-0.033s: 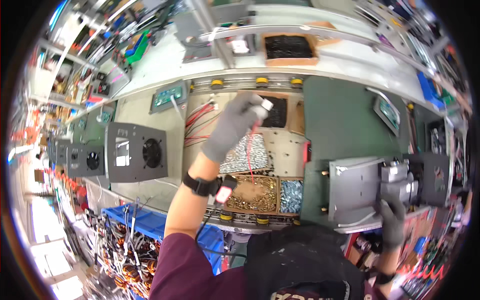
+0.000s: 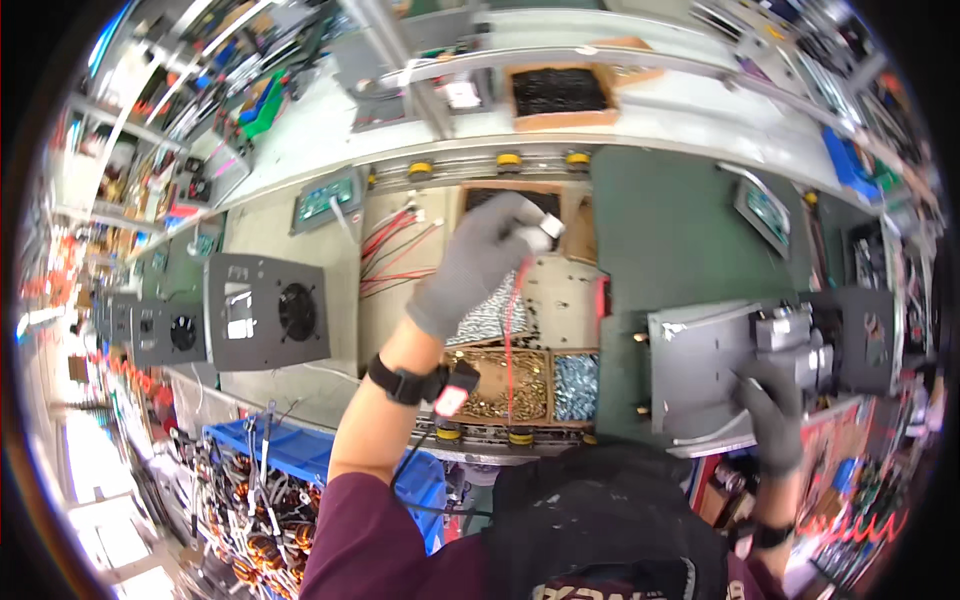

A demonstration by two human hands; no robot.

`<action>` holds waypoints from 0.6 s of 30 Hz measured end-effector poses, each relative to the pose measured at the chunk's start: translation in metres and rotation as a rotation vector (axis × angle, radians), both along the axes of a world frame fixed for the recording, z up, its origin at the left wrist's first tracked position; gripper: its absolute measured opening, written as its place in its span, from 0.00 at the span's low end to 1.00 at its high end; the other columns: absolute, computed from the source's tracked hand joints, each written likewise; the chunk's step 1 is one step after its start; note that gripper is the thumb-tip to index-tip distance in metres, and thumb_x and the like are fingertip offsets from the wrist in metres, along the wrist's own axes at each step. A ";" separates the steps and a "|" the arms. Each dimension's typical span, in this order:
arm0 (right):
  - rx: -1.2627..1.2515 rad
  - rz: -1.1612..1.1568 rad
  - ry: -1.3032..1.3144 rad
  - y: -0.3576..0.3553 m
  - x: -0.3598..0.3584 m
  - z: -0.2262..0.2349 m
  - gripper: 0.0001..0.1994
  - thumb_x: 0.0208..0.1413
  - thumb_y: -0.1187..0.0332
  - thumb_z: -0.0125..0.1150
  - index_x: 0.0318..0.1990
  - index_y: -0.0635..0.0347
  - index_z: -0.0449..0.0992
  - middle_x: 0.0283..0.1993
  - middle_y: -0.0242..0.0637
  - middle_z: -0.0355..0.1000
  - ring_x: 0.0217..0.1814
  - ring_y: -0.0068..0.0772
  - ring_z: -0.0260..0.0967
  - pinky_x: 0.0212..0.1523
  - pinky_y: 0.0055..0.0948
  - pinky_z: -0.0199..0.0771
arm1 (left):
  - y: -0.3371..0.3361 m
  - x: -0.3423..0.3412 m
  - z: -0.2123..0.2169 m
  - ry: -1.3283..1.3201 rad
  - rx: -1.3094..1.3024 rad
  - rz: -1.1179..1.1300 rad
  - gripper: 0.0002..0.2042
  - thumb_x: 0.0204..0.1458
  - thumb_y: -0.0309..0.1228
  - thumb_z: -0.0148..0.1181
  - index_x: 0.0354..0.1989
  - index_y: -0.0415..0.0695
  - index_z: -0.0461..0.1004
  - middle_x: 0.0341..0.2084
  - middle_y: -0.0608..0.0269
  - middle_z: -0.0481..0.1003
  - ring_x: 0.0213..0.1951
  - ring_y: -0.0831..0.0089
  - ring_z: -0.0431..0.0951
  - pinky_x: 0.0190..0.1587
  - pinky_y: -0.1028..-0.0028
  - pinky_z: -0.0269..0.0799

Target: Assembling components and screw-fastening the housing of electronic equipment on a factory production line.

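My left hand [image 2: 477, 262], in a grey glove, reaches over the middle of the bench. Its thumb and fingers pinch a white plug connector [image 2: 551, 226]. A thin red wire [image 2: 511, 340] hangs from that grip, over the parts boxes. Below the hand lie a box of small silvery parts [image 2: 490, 318], a box of brass-coloured screws [image 2: 485, 385] and a box of bluish metal parts [image 2: 576, 388]. On the right, my gloved right hand [image 2: 772, 410] is beside a grey metal housing [image 2: 700, 370]. Its fingers are blurred, so their grip is unclear.
Loose red and black wires [image 2: 390, 240] lie left of my left hand. Grey housings with a fan [image 2: 265, 310] stand farther left. Circuit boards rest at the back left [image 2: 325, 200] and back right [image 2: 765, 215]. A metal rail [image 2: 600, 57] crosses above the far bench. A blue bin [image 2: 300, 445] sits near left.
The whole view has shifted slightly. My left hand has moved a little to the right with the connector, and the red wire has moved with it. My right hand stays beside the housing.
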State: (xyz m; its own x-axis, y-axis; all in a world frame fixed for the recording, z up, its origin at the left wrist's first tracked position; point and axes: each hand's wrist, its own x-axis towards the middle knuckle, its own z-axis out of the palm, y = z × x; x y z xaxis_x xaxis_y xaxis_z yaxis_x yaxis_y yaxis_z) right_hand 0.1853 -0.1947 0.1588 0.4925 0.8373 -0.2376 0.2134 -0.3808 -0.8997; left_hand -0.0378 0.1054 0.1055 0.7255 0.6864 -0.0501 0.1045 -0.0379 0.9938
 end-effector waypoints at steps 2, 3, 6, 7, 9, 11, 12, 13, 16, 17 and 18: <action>0.016 0.046 0.162 0.036 -0.010 0.003 0.13 0.53 0.71 0.55 0.45 0.67 0.73 0.33 0.34 0.71 0.31 0.23 0.67 0.29 0.21 0.66 | -0.041 0.025 0.003 0.032 0.064 -0.166 0.07 0.49 0.24 0.57 0.37 0.38 0.72 0.25 0.69 0.71 0.27 0.83 0.68 0.32 0.80 0.66; 0.072 0.090 0.148 0.053 -0.017 0.008 0.12 0.53 0.70 0.55 0.44 0.66 0.73 0.31 0.36 0.71 0.29 0.23 0.67 0.28 0.22 0.66 | -0.060 0.035 0.009 0.030 0.058 -0.194 0.07 0.49 0.24 0.57 0.37 0.38 0.72 0.25 0.69 0.71 0.27 0.83 0.68 0.32 0.80 0.66; 0.107 0.136 0.043 0.062 -0.020 0.004 0.11 0.54 0.69 0.55 0.43 0.64 0.74 0.27 0.37 0.70 0.27 0.23 0.66 0.28 0.23 0.65 | -0.105 0.062 0.034 0.229 0.081 -0.266 0.07 0.48 0.24 0.58 0.36 0.38 0.72 0.24 0.68 0.72 0.26 0.83 0.69 0.31 0.80 0.67; 0.078 0.173 -0.032 0.058 -0.016 0.000 0.10 0.54 0.68 0.55 0.41 0.63 0.74 0.25 0.38 0.70 0.26 0.23 0.66 0.27 0.24 0.65 | -0.116 0.071 0.035 0.211 0.108 -0.283 0.07 0.47 0.23 0.58 0.35 0.38 0.71 0.23 0.68 0.71 0.26 0.84 0.68 0.30 0.80 0.67; 0.060 0.147 -0.013 0.050 -0.013 0.006 0.10 0.54 0.67 0.55 0.40 0.63 0.73 0.24 0.39 0.69 0.25 0.24 0.66 0.28 0.25 0.66 | -0.129 0.076 0.045 0.195 0.118 -0.276 0.06 0.47 0.23 0.57 0.33 0.38 0.71 0.22 0.70 0.69 0.26 0.85 0.68 0.30 0.81 0.67; 0.090 0.151 -0.012 0.039 -0.007 0.005 0.09 0.53 0.67 0.57 0.38 0.63 0.74 0.24 0.39 0.70 0.26 0.26 0.68 0.29 0.27 0.67 | -0.143 0.083 0.044 0.140 0.024 -0.254 0.06 0.47 0.23 0.57 0.33 0.38 0.70 0.22 0.71 0.68 0.26 0.85 0.67 0.31 0.81 0.66; 0.094 0.142 -0.010 0.035 -0.003 0.006 0.09 0.53 0.67 0.57 0.38 0.63 0.74 0.24 0.39 0.70 0.26 0.26 0.68 0.29 0.27 0.67 | -0.149 0.085 0.042 0.082 -0.075 -0.216 0.06 0.47 0.23 0.58 0.33 0.38 0.70 0.22 0.72 0.67 0.26 0.85 0.67 0.31 0.82 0.65; 0.172 0.067 -0.117 0.032 0.001 0.007 0.08 0.53 0.69 0.57 0.37 0.64 0.73 0.24 0.39 0.70 0.26 0.26 0.68 0.30 0.27 0.67 | -0.153 0.085 0.041 0.087 -0.071 -0.225 0.06 0.47 0.23 0.58 0.33 0.38 0.70 0.22 0.72 0.67 0.26 0.85 0.67 0.31 0.82 0.65; 0.394 -0.064 -0.335 0.030 0.027 0.020 0.05 0.52 0.75 0.57 0.37 0.64 0.73 0.27 0.38 0.71 0.26 0.25 0.66 0.29 0.24 0.67 | -0.155 0.078 0.031 0.284 -0.041 -0.331 0.07 0.48 0.25 0.60 0.34 0.38 0.73 0.23 0.72 0.69 0.26 0.85 0.66 0.32 0.83 0.64; 0.484 -0.091 -0.458 0.030 0.035 0.023 0.06 0.51 0.75 0.58 0.37 0.65 0.73 0.26 0.38 0.71 0.25 0.25 0.65 0.28 0.23 0.67 | -0.158 0.074 0.027 0.323 -0.035 -0.384 0.08 0.48 0.27 0.60 0.35 0.37 0.74 0.23 0.71 0.70 0.27 0.85 0.66 0.32 0.82 0.64; 0.483 -0.099 -0.452 0.031 0.042 0.024 0.06 0.51 0.75 0.58 0.37 0.65 0.73 0.26 0.38 0.71 0.25 0.25 0.65 0.28 0.23 0.67 | -0.162 0.070 0.021 0.363 -0.031 -0.435 0.09 0.49 0.29 0.61 0.36 0.37 0.76 0.24 0.70 0.72 0.27 0.85 0.67 0.32 0.82 0.64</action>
